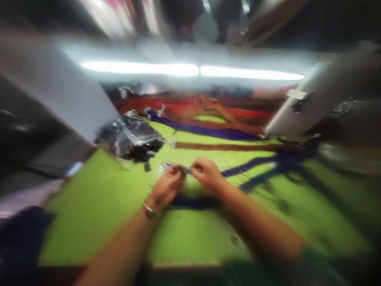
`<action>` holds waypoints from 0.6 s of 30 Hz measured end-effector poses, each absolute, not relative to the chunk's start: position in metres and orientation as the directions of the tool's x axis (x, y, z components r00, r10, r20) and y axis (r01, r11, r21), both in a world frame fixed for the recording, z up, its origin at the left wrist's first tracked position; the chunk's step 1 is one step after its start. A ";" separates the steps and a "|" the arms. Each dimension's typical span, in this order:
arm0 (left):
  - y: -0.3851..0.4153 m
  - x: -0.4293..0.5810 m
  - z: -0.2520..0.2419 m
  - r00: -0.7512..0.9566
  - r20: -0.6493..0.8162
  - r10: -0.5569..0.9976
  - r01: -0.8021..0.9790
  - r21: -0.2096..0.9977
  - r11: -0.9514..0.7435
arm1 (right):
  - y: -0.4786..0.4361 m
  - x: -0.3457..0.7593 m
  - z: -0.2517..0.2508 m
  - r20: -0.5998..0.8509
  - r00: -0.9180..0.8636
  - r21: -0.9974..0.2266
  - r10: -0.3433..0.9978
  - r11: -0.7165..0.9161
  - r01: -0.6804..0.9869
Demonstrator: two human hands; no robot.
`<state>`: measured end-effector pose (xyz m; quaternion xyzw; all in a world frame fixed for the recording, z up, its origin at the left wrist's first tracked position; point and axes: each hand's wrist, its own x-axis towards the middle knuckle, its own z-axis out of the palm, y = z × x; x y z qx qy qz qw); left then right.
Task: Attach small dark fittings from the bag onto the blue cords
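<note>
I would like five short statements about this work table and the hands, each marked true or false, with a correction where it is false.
1. The table surface is bright green. True.
2. The left hand and the right hand both close on a dark blue cord. True, as far as the blur allows.
3. The left wrist is bare. False: it wears a bracelet.
4. A bag lies to the right of the hands. False: the plastic bag lies to their left, farther back.
5. Beyond the hands lie red strands and purple strands. True.
</note>
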<state>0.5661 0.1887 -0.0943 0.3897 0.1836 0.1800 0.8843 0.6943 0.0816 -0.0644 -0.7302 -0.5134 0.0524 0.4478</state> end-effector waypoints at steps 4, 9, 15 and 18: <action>0.190 0.564 -0.096 0.890 -0.190 0.414 -0.150 0.737 0.659 | 0.080 0.694 -0.067 0.434 0.475 -0.616 0.766 -0.132 0.776; 0.191 0.565 -0.096 0.883 -0.203 0.424 -0.156 0.724 0.671 | 0.078 0.696 -0.068 0.470 0.406 -0.530 0.784 -0.117 0.840; 0.190 0.566 -0.094 0.880 -0.218 0.422 -0.136 0.735 0.664 | 0.077 0.697 -0.072 0.510 0.296 -0.334 0.808 -0.131 0.933; 0.189 0.566 -0.092 0.873 -0.227 0.432 -0.131 0.743 0.656 | 0.075 0.699 -0.072 0.534 0.206 -0.195 0.820 -0.117 0.974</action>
